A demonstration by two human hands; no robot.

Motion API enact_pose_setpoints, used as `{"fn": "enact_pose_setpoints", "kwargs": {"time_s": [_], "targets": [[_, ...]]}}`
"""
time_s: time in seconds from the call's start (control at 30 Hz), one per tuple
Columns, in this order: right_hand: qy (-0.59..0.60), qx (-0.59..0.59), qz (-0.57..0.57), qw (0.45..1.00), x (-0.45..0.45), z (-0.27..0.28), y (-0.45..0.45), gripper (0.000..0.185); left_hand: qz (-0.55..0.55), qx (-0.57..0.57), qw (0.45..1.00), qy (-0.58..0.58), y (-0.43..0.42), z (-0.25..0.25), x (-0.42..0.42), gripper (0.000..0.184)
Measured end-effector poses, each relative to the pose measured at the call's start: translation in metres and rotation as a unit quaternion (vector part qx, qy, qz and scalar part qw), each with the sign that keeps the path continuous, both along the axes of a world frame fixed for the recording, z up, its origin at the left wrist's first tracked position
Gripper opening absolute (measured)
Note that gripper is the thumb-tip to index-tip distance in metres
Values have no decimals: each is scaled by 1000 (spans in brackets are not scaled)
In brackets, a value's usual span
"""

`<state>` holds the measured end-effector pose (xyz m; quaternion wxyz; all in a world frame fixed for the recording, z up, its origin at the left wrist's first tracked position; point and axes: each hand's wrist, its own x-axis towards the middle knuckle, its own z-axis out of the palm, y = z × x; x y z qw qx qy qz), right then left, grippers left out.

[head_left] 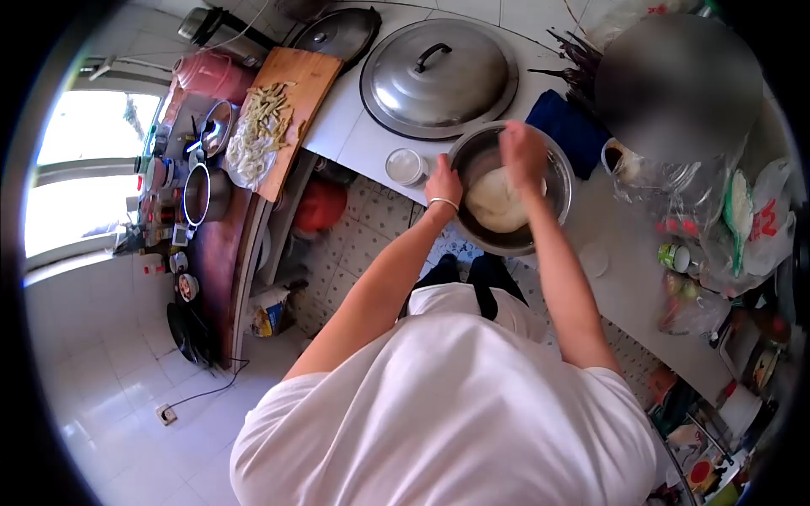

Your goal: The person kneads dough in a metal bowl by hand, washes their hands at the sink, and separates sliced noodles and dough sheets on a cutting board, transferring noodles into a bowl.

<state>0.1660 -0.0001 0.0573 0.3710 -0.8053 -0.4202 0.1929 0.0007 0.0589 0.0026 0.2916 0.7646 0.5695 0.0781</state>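
The person's left hand [443, 182] holds the rim of a round silver metal bowl [479, 158]; the blurred right hand [524, 154] is above, grip unclear. Inside, pale, rounded dough [496, 202] seems gathered, undivided.

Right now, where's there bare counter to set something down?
The counter is bare between the cutting board, the large lid and the small round container. Another patch lies between the metal bowl and the plastic bags, with a pale disc on it. Around those bags it's crowded.

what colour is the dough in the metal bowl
The dough is creamy white, in the head view.
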Motion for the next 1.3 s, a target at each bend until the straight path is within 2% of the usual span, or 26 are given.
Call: {"fn": "enact_pose_setpoints", "kwargs": {"time_s": [0.03,0.1,0.13,0.17,0.2,0.23,0.27,0.3,0.37,0.4,0.47,0.57,0.7,0.73,0.77,0.83,0.9,0.97,1.0,1.03,1.1,1.17,1.2,1.23,1.27,1.3], "targets": [[-210,46,24,976,-23,-52,-6,50,7,6,1000,-5,0,-1,1,35],[-297,-119,151,935,-43,-63,-24,50,11,0,1000,11,-13,-6,-7,36],[-299,-115,137,938,-28,-72,-3,50,13,12,1000,10,-2,-4,0,38],[-46,-14,141,989,-16,-91,7,58,2,3,1000,19,-9,-6,-8,38],[203,88,129,967,-8,-103,3,65,16,-2,1000,19,-13,-8,-14,39],[474,150,41,866,-5,-18,-10,82,31,4,1000,4,-3,-5,-5,41],[606,278,46,744,0,21,-11,92,28,-26,999,-33,-1,0,-7,46],[686,345,76,636,2,45,-18,97,-10,33,992,-118,5,-18,-13,58],[767,390,113,498,-2,60,-29,99,-44,92,982,-159,1,25,-6,62],[763,392,111,501,-4,61,-32,99,-48,90,981,-163,-1,50,-2,62],[774,431,98,453,-12,53,-39,100,-140,245,930,-235,-9,96,4,52],[748,442,13,494,-19,31,-46,100,-218,123,915,-318,-31,137,11,42],[765,440,41,468,-26,28,-52,100,-328,190,891,-249,-66,126,17,47],[736,419,14,532,-28,32,-52,100,-323,162,902,-235,-75,119,17,49],[734,421,11,532,-29,36,-51,100,-327,161,901,-236,-81,114,17,49],[659,371,4,654,-31,41,-54,104,-329,137,911,-208,-94,112,15,49],[658,364,-14,659,-31,37,-61,104,-333,122,913,-204,-97,108,12,47],[665,334,-61,665,-31,26,-69,102,-360,7,893,-269,-89,99,10,39],[644,300,-66,701,-29,20,-70,99,-362,-13,879,-311,-84,92,11,34],[609,270,-64,743,-28,16,-77,82,-355,-49,870,-339,-81,89,11,29],[311,221,-68,922,-22,13,-101,56,-353,-3,888,-293,-72,83,3,21],[188,229,-143,944,-11,7,-138,44,-334,88,917,-200,-53,63,-15,17],[151,155,-197,956,-3,13,-162,46,-322,154,927,-117,-49,59,-25,15],[-40,79,-198,976,12,-7,-193,47,-309,158,931,-113,-47,52,-31,15],[-115,5,-189,975,24,-26,-223,53,-305,189,931,-76,-44,42,-39,16],[-137,-124,-182,966,38,-66,-256,71,-297,219,929,-33,-39,36,-49,17]]}}
